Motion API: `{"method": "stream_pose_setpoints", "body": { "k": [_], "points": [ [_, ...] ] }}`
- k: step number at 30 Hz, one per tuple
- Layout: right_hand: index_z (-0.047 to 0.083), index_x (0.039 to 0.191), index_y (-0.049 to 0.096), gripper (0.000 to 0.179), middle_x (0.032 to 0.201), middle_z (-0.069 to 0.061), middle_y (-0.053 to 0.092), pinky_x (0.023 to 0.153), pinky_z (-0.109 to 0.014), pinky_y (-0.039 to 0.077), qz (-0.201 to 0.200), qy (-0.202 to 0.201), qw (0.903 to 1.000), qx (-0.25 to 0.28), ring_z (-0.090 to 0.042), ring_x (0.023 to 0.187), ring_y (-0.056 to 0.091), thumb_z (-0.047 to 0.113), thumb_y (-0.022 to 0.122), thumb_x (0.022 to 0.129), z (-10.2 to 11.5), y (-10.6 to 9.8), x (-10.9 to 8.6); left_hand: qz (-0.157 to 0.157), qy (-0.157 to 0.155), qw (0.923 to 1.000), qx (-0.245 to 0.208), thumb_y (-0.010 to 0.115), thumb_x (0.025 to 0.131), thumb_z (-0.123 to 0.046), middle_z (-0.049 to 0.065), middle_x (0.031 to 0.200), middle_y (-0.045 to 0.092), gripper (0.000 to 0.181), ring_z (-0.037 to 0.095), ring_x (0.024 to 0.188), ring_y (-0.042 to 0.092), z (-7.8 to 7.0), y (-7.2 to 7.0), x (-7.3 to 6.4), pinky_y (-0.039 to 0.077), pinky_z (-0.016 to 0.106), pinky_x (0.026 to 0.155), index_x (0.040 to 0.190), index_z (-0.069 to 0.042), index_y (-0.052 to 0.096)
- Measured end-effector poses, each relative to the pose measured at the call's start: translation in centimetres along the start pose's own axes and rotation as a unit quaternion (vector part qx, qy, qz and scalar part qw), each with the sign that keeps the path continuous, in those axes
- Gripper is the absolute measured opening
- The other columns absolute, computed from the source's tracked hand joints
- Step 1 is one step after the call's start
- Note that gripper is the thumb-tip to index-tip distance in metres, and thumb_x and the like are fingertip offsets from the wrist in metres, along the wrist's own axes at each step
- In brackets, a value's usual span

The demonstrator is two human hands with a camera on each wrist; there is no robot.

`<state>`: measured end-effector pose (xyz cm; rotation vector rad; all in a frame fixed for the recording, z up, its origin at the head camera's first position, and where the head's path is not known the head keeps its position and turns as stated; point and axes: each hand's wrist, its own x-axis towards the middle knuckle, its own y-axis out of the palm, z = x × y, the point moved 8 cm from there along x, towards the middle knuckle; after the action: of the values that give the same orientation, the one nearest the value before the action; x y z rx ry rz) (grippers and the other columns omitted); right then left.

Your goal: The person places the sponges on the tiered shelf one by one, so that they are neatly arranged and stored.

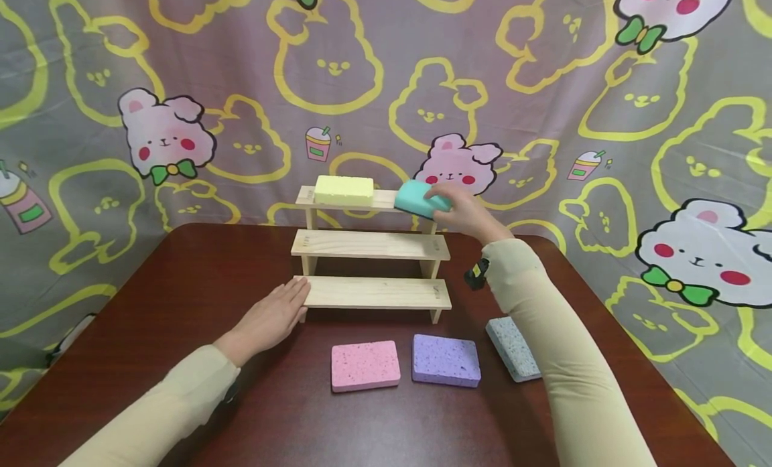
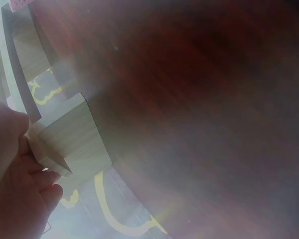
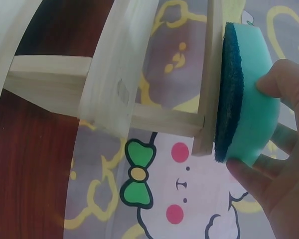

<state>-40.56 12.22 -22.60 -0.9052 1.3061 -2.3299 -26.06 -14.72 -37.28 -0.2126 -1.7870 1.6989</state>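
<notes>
A three-tier wooden shelf (image 1: 370, 293) stands on the table. My left hand (image 1: 274, 316) holds the left end of its lowest board, fingers on top; in the left wrist view the board's end (image 2: 52, 162) shows between thumb and fingers. At the top tier's right end, my right hand (image 1: 464, 212) grips a teal sponge (image 1: 416, 197) between thumb and fingers. The sponge's dark blue scouring side (image 3: 230, 94) faces the top board, close against it in the right wrist view. A pale yellow sponge (image 1: 344, 191) sits on the left of the top tier.
In front of the shelf lie a pink sponge (image 1: 365, 366) and a purple sponge (image 1: 445, 361). A grey-blue sponge (image 1: 512, 350) lies to the right, partly behind the right sleeve (image 1: 561, 346). A patterned curtain (image 1: 386, 72) hangs behind the dark wooden table (image 1: 199, 279).
</notes>
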Motion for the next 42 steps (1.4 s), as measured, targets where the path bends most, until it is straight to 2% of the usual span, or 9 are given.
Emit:
{"method": "stream_pose_setpoints", "body": {
  "k": [5, 11, 23, 26, 35, 42],
  "points": [
    [0.009, 0.114, 0.060, 0.032, 0.124, -0.011, 0.053, 0.093, -0.044, 0.037, 0.015, 0.014, 0.9997, -0.014, -0.025, 0.107, 0.046, 0.009, 0.059, 0.083, 0.2, 0.7, 0.5, 0.002, -0.001, 1.0000, 0.001, 0.054, 0.091, -0.010, 0.028, 0.130, 0.045, 0.044, 0.038, 0.123, 0.040, 0.1, 0.1, 0.0, 0.032, 0.046, 0.102, 0.126, 0.014, 0.046],
    [0.011, 0.115, 0.059, 0.032, 0.121, -0.009, 0.054, 0.086, -0.041, 0.039, 0.025, 0.021, 0.9994, -0.014, -0.024, 0.098, 0.046, 0.009, 0.058, 0.083, 0.5, 1.2, 1.1, 0.000, 0.001, 1.0000, 0.000, 0.054, 0.091, -0.010, 0.028, 0.130, 0.045, 0.044, 0.038, 0.123, 0.040, 0.0, 0.1, 0.0, 0.032, 0.046, 0.102, 0.126, 0.014, 0.046],
    [0.011, 0.116, 0.059, 0.033, 0.123, -0.010, 0.054, 0.085, -0.041, 0.038, 0.019, 0.019, 0.9996, -0.008, -0.025, 0.096, 0.045, 0.010, 0.056, 0.083, 0.7, 1.4, 1.8, 0.002, -0.001, 1.0000, -0.005, 0.054, 0.091, -0.010, 0.029, 0.130, 0.044, 0.044, 0.038, 0.123, 0.039, 0.0, 0.0, 0.0, 0.031, 0.046, 0.102, 0.127, 0.014, 0.045],
    [0.011, 0.116, 0.059, 0.033, 0.125, -0.009, 0.052, 0.086, -0.041, 0.038, 0.014, 0.027, 0.9995, -0.004, -0.025, 0.098, 0.044, 0.009, 0.056, 0.083, 0.5, 1.5, 1.9, 0.000, -0.001, 1.0000, -0.006, 0.054, 0.091, -0.009, 0.029, 0.130, 0.044, 0.044, 0.039, 0.123, 0.040, 0.1, 0.0, -0.1, 0.032, 0.046, 0.102, 0.126, 0.014, 0.045],
    [0.009, 0.117, 0.060, 0.033, 0.129, -0.010, 0.050, 0.098, -0.043, 0.035, -0.004, 0.041, 0.9991, -0.001, -0.024, 0.118, 0.042, 0.001, 0.054, 0.085, 0.1, 1.8, 2.3, 0.005, -0.004, 1.0000, -0.007, 0.053, 0.091, -0.009, 0.029, 0.130, 0.044, 0.043, 0.040, 0.123, 0.039, 0.0, 0.1, 0.0, 0.033, 0.047, 0.101, 0.126, 0.014, 0.045],
    [0.006, 0.115, 0.062, 0.033, 0.127, -0.012, 0.052, 0.097, -0.042, 0.037, -0.031, 0.040, 0.9987, 0.003, -0.027, 0.118, 0.043, -0.004, 0.053, 0.085, 0.2, 1.8, 2.5, 0.010, -0.006, 0.9999, -0.007, 0.053, 0.091, -0.010, 0.029, 0.131, 0.043, 0.043, 0.039, 0.124, 0.038, 0.1, 0.3, 0.0, 0.032, 0.047, 0.102, 0.127, 0.014, 0.045]
  ]
}}
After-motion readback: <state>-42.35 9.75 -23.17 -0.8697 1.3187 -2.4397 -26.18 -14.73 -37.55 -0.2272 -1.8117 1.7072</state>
